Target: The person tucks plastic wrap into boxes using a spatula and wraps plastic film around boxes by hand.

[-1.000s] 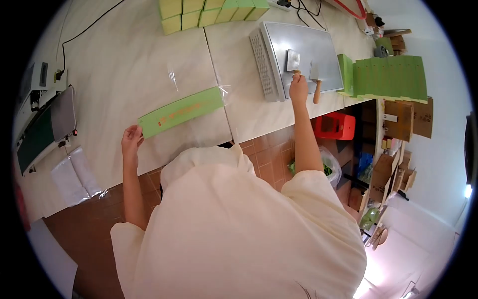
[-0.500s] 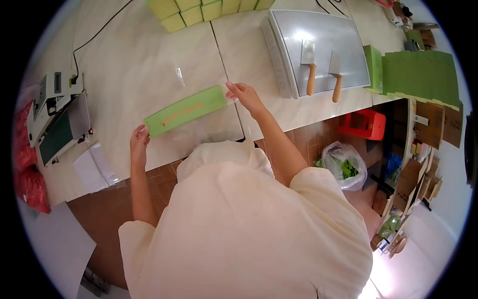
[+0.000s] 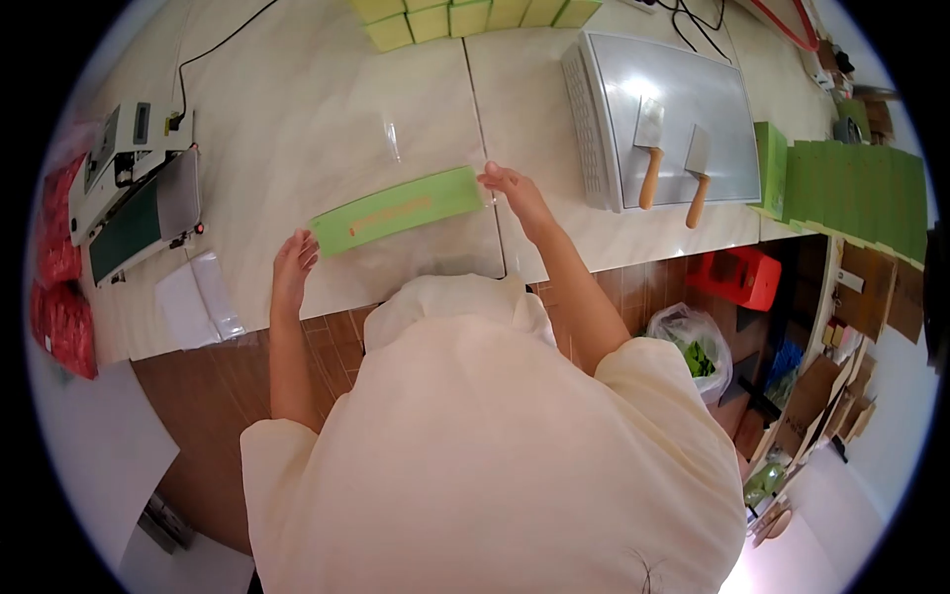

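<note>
A long, flat green box (image 3: 401, 210) with orange lettering lies slantwise between my hands, over the near part of the table. Clear film sticks out past its right end. My left hand (image 3: 294, 259) is at the left end, fingertips against the corner. At the other end, my right hand (image 3: 517, 196) has thumb and fingers curled around the film edge. Whether the box rests on the tabletop or is slightly raised, I cannot tell.
Two wooden-handled scrapers (image 3: 649, 148) lie on a metal-topped case (image 3: 683, 89). A sealing-type machine (image 3: 139, 188) and clear plastic sleeves (image 3: 198, 302) are at left. Stacked green boxes (image 3: 455, 20) stand at the back, more green boxes (image 3: 856, 193) at right. Below sits a red stool (image 3: 737, 277).
The whole view has shifted, so the table and box appear further right. Both hands stay at the box's ends, with their fingers looking slightly looser.
</note>
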{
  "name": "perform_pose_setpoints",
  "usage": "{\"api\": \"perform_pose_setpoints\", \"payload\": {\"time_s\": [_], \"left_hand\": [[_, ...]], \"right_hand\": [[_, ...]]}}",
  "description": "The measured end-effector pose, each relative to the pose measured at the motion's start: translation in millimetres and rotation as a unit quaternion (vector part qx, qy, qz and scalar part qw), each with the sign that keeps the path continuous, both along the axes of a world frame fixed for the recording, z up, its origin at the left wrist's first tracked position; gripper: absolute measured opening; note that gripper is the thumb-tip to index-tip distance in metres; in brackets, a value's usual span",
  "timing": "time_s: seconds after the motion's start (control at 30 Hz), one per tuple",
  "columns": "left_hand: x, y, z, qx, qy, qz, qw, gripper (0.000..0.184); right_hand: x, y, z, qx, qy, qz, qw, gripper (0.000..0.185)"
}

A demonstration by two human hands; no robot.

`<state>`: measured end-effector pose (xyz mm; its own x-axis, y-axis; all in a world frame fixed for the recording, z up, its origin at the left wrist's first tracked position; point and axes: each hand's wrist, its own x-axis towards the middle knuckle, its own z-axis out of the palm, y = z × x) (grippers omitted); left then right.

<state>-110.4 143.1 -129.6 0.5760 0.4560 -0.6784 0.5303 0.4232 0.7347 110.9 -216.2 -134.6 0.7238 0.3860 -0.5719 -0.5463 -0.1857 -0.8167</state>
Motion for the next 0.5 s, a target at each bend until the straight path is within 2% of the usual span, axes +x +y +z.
{"api": "perform_pose_setpoints", "payload": {"time_s": [0.07,0.2,0.27,0.3,0.37,0.5], "left_hand": [[7.3,-7.7,11.4,0.000,0.015,-0.011,1.000,0.038],[7.0,-4.2,6.6,0.011,0.039,-0.071,0.997,0.037],[4.6,-2.9,1.0,0.017,0.040,-0.066,0.997,0.038],[3.7,-1.0,-0.1,0.026,0.041,-0.064,0.997,0.040],[3.6,-1.6,1.1,0.042,0.041,-0.061,0.996,0.038],[11.3,-9.8,15.3,0.092,0.041,-0.054,0.993,0.033]], "right_hand": [[-8.0,7.9,6.2,-0.098,0.001,-0.033,0.995,0.070],[-13.7,9.6,21.7,-0.130,0.009,0.004,0.991,0.065],[-17.7,14.0,31.0,-0.088,-0.070,-0.037,0.993,0.046],[-16.7,16.2,27.6,-0.087,-0.071,-0.033,0.993,0.046],[-16.6,19.1,16.0,-0.073,-0.103,-0.089,0.988,0.030],[-17.4,18.1,6.2,-0.084,-0.150,-0.085,0.981,0.028]]}}
